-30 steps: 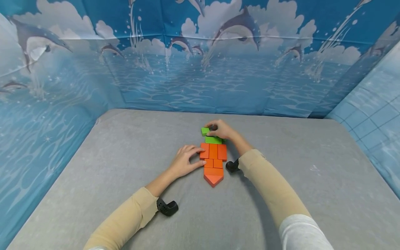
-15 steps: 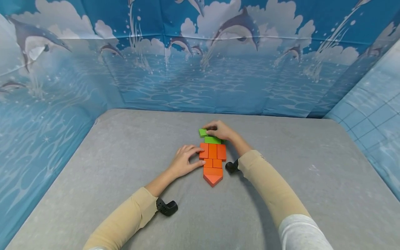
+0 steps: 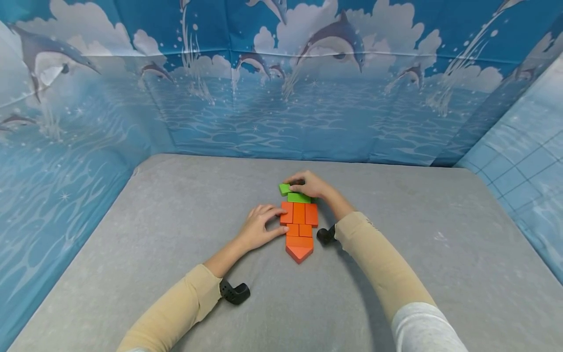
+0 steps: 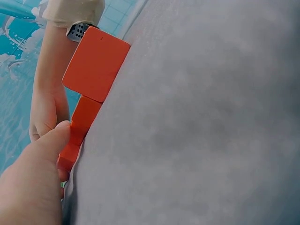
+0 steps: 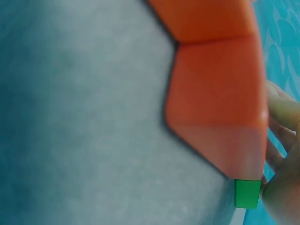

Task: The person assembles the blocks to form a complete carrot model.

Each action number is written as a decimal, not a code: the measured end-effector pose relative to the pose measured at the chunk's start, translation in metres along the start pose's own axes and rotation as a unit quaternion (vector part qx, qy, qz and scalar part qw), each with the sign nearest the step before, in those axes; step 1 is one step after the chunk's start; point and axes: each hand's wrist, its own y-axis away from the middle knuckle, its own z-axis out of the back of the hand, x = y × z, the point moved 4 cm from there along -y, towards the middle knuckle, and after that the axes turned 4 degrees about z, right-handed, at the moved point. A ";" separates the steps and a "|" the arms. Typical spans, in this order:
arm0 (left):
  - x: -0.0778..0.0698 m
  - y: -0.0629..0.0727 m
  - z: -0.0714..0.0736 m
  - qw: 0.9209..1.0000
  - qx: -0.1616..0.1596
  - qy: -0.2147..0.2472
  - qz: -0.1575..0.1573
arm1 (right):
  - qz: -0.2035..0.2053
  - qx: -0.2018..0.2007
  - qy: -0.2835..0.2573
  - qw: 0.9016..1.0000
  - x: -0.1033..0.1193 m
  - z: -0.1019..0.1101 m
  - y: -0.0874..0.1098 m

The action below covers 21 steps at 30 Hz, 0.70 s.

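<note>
Orange wooden blocks (image 3: 299, 213) lie fitted together flat on the grey table, tapering to a pointed block (image 3: 299, 252) at the near end. A green rectangular block (image 3: 298, 197) borders their far end. My right hand (image 3: 311, 185) pinches a small green block (image 3: 284, 189), tilted, at the far left corner of that rectangle. My left hand (image 3: 259, 227) touches the left side of the orange blocks with extended thumb and fingers; its thumb (image 4: 56, 136) shows along an orange block (image 4: 86, 115) in the left wrist view. In the right wrist view, a green block (image 5: 247, 193) peeks out beyond the orange ones.
The grey tabletop (image 3: 176, 210) spreads around the blocks. A blue sheet printed with dolphins (image 3: 264, 117) hangs at the back and sides. Black wrist mounts (image 3: 235, 292) stick out from both sleeves, the right one close beside the orange blocks.
My right hand has shifted the small green block slightly left and nearer, turning it a little, toward the green rectangle. The left hand has kept its place.
</note>
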 end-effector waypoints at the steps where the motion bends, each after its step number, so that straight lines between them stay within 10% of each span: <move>1: 0.000 0.000 0.000 1.000 0.000 -0.001 -0.001 | -0.003 0.001 -0.003 1.000 0.000 0.000 0.000; 21: 0.000 -0.002 -0.003 1.000 -0.003 0.003 -0.006 | -0.013 0.003 -0.004 1.000 -0.002 0.001 0.003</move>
